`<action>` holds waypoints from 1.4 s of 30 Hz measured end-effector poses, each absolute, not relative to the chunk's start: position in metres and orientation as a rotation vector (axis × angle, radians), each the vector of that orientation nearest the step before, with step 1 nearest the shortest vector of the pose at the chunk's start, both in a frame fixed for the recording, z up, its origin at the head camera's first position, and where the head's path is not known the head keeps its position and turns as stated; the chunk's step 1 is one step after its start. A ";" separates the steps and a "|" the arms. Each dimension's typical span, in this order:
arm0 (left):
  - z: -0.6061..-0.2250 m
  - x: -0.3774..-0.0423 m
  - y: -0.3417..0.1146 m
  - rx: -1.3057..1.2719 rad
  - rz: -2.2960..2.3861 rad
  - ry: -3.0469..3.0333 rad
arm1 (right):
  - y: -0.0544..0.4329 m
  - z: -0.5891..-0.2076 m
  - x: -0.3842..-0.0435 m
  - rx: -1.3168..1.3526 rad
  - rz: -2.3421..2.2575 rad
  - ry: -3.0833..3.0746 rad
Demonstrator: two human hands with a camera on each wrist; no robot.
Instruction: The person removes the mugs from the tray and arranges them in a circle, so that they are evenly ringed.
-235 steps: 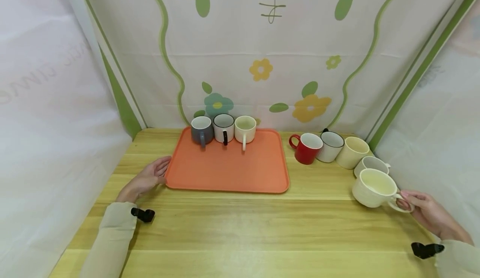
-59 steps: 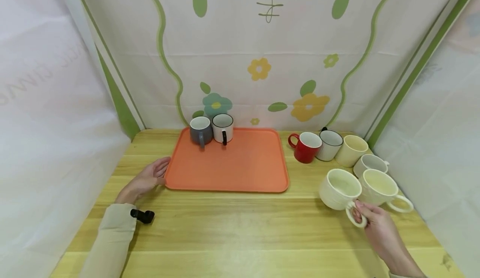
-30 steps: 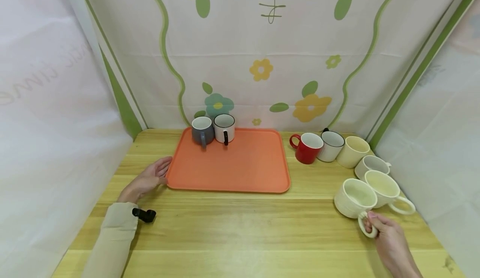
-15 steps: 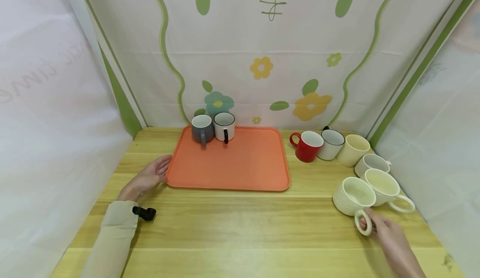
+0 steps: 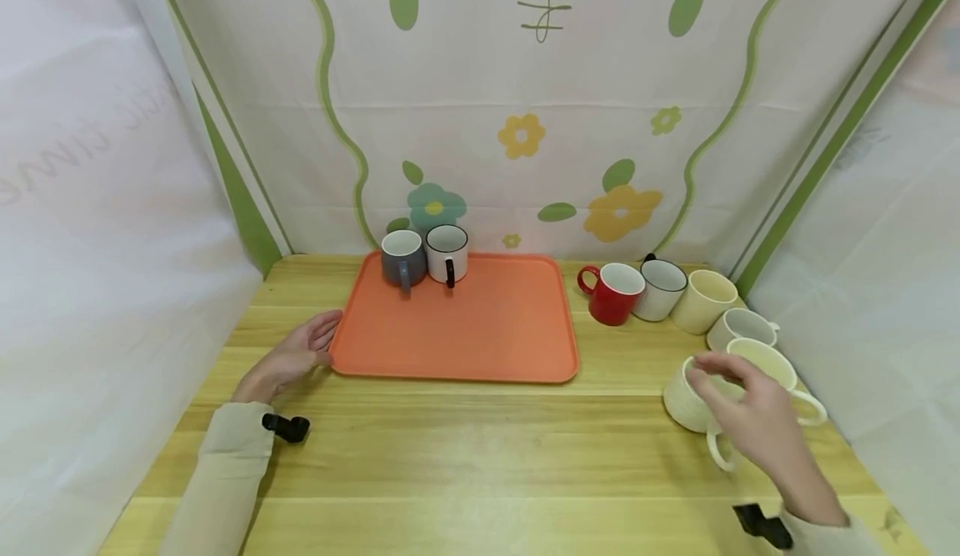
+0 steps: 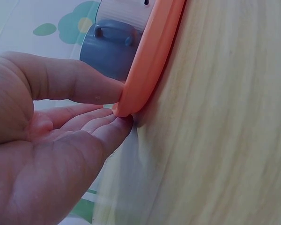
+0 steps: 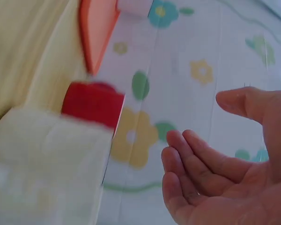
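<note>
My right hand (image 5: 753, 414) hovers over a cream mug (image 5: 682, 402) at the right, its fingers loosely bent and holding nothing. That mug's ring handle points toward me, and the hand hides part of its opening. In the right wrist view, thumb and fingers are spread apart beside a blurred cream mug (image 7: 47, 164). My left hand (image 5: 296, 356) rests against the left edge of the orange tray (image 5: 450, 348); in the left wrist view, thumb and extended fingertips touch its rim (image 6: 147, 61). A blue-grey mug (image 5: 402, 264) and a white black-rimmed mug (image 5: 447, 262) stand at the tray's back left.
Along the right stand a red mug (image 5: 613, 299), another black-rimmed white mug (image 5: 658, 296), a pale yellow mug (image 5: 701, 306), a greyish-white mug (image 5: 738, 323) and a second cream mug (image 5: 768, 360). Printed cloth walls (image 5: 442, 81) surround the wooden table (image 5: 465, 464).
The cream mug that stood on the tray now stands at the right, before the other cream mug. My right hand has let go of its handle and risen over it. The left hand stays put.
</note>
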State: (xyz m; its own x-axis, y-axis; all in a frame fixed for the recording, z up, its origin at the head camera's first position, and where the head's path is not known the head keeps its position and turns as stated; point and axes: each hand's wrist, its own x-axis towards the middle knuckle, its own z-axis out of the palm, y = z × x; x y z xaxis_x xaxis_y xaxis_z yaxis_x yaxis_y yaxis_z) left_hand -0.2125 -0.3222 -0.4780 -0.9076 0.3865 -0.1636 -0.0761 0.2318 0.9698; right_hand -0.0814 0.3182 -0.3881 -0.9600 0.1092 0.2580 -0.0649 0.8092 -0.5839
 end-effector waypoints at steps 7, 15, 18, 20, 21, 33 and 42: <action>-0.477 -0.213 -0.322 0.285 1.716 2.145 | 0.244 -0.377 -0.130 0.367 0.924 -2.700; -0.478 -0.212 -0.323 0.288 1.708 2.157 | 0.167 -0.374 -0.189 0.620 1.196 -2.784; -0.478 -0.212 -0.323 0.282 1.713 2.154 | 0.144 -0.380 -0.211 0.653 1.256 -2.807; -0.478 -0.211 -0.322 0.275 1.714 2.154 | 0.130 -0.385 -0.224 0.664 1.283 -2.806; -0.477 -0.211 -0.322 0.273 1.713 2.156 | 0.123 -0.388 -0.231 0.656 1.296 -2.808; -0.478 -0.211 -0.323 0.290 1.719 2.154 | 0.071 -0.414 -0.286 0.487 1.515 -2.838; -0.478 -0.213 -0.324 0.284 1.715 2.150 | 0.048 -0.437 -0.311 0.399 1.635 -2.814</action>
State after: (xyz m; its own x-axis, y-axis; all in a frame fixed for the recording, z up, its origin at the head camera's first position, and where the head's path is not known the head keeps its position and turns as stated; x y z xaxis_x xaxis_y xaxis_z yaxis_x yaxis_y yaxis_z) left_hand -0.2127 -0.3236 -0.4780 -0.9095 0.3823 -0.1630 -0.0738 0.2373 0.9686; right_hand -0.3106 0.0484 -0.4367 -0.9611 -0.2762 0.0035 -0.1397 0.4753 -0.8686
